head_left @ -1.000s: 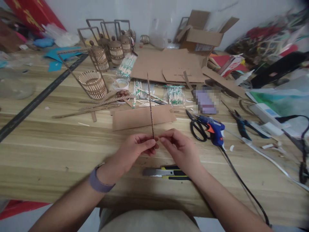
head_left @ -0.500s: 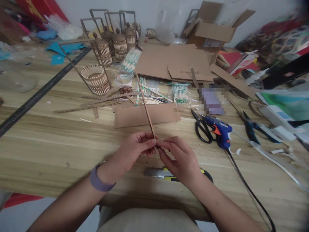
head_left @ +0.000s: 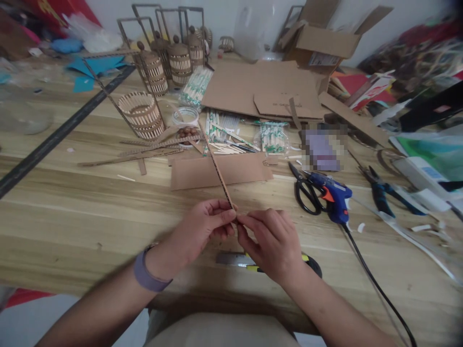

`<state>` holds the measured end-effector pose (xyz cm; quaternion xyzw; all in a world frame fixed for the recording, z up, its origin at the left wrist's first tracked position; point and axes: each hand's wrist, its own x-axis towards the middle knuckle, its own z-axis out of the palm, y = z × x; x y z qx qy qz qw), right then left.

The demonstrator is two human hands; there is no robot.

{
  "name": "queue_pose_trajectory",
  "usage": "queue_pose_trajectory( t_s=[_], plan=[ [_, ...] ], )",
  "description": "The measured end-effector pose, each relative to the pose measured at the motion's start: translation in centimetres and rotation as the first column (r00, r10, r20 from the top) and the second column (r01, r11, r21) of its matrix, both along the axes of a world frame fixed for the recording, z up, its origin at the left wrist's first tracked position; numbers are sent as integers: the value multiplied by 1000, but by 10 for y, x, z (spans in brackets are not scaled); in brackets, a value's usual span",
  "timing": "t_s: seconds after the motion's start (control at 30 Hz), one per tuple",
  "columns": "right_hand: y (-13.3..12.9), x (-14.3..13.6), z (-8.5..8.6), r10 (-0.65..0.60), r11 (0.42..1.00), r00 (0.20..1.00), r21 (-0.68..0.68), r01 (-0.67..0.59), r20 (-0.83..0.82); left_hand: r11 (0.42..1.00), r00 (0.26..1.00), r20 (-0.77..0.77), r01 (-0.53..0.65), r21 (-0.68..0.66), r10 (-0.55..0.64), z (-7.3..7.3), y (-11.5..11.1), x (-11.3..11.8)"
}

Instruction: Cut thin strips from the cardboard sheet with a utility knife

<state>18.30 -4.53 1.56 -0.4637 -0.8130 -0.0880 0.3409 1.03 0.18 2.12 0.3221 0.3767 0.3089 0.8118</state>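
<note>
A thin corrugated cardboard strip [head_left: 218, 172] slants up and away from my fingers, its fluted edge showing. My left hand [head_left: 202, 229] pinches its near end between thumb and fingers. Close against it, my right hand [head_left: 273, 241] is closed too, thumb and forefinger gripping the same near end. The very tip is hidden by my fingertips. Beneath my right hand lies a yellow and black utility knife [head_left: 235, 259] with its blade out. Beyond the hands a flat cardboard piece [head_left: 195, 174] rests on the table.
Scissors [head_left: 307, 197] and a blue glue gun [head_left: 334, 195] with a black cord lie to the right, pliers [head_left: 383, 193] beyond them. At the left are loose cardboard strips [head_left: 144, 153], an open stick basket [head_left: 144, 115] and several lidded lanterns [head_left: 180, 62]. Bagged sticks [head_left: 273, 137] sit behind.
The right hand's fingers have curled in slightly at the strip's end. Both hands keep hold of the strip, and the view has shifted a little.
</note>
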Motion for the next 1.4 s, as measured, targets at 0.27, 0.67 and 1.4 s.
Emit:
queue_pose_trajectory(
  t_s=[0.27,0.67,1.4],
  plan=[
    [4,8,3,160,965,959,-166,-202,-236,999,998,-48,36,36,-34,-1,1,-2],
    [3,5,5,100,992,987,-61,-108,-123,991,991,-39,130,36,-128,-1,-1,-2],
    [-6,-7,12,-116,881,838,-445,-162,-534,968,986,-116,-88,234,117,9,-6,1]
  ],
)
